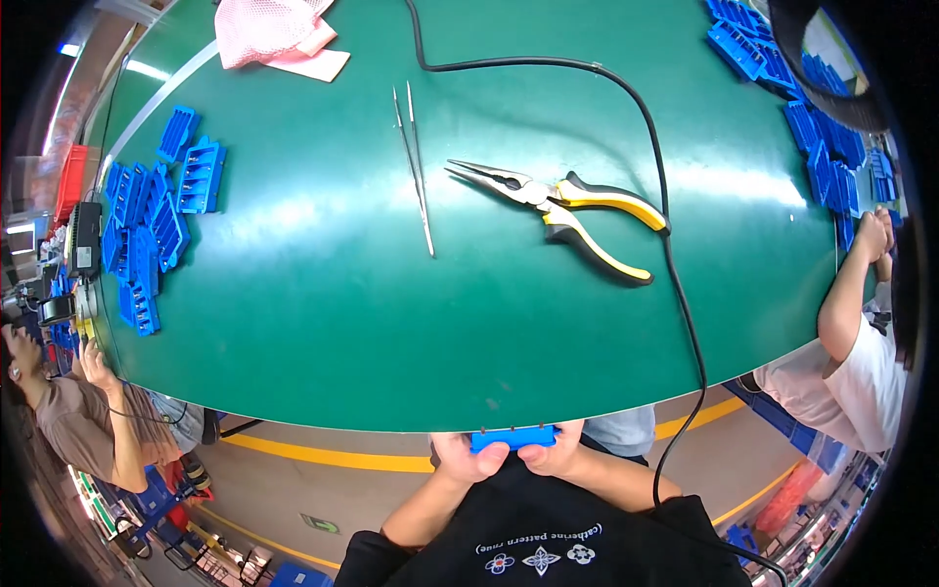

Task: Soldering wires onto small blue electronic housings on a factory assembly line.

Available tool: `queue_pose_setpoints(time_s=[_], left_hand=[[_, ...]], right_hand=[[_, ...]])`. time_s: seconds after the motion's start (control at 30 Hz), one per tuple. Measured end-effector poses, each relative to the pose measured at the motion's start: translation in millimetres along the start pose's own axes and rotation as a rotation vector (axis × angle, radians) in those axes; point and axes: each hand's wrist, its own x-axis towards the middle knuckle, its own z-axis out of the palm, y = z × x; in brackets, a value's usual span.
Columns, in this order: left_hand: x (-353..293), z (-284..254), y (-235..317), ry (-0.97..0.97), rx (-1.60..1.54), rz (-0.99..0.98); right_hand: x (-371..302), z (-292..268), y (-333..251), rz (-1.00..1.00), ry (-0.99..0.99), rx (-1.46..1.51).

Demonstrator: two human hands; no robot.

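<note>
The green tabletop (pixel 323 338) spans the scene. At its near edge, my left hand (pixel 460 457) and right hand (pixel 559 450) grip the blue holder (pixel 514 438) between them. Uneven pressure could drop it to the floor (pixel 342 494); the black cable (pixel 688 328) beside my right forearm (pixel 616 476) could snag.

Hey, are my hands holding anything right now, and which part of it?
Yes: a blue plastic piece. Your left hand grips its left end, your right hand its right end, thumbs toward you.

Bright glare across tabletop (pixel 313 333); bent edges
</note>
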Motion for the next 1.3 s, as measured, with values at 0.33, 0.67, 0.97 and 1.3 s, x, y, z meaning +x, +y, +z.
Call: queue_pose_setpoints(time_s=[0.33,0.67,0.97,1.3], left_hand=[[-22.4,-3.9,1.0,-0.032,0.195,-0.073],[-30.5,-29.6,0.8,-0.274,0.035,-0.332],[-17.5,-8.7,20.9,-0.346,-0.051,-0.34],[-19.5,-16.2,14.4,-0.334,0.121,-0.243]], right_hand=[[12.3,-17.2,-9.9,0.129,-0.3,-0.088],[8.1,-8.2,-47.7,0.324,-0.243,-0.059],[4.1,-5.2,-52.4,0.293,-0.083,-0.129],[-3.2,-8.9,-45.5,0.281,-0.086,-0.178]])
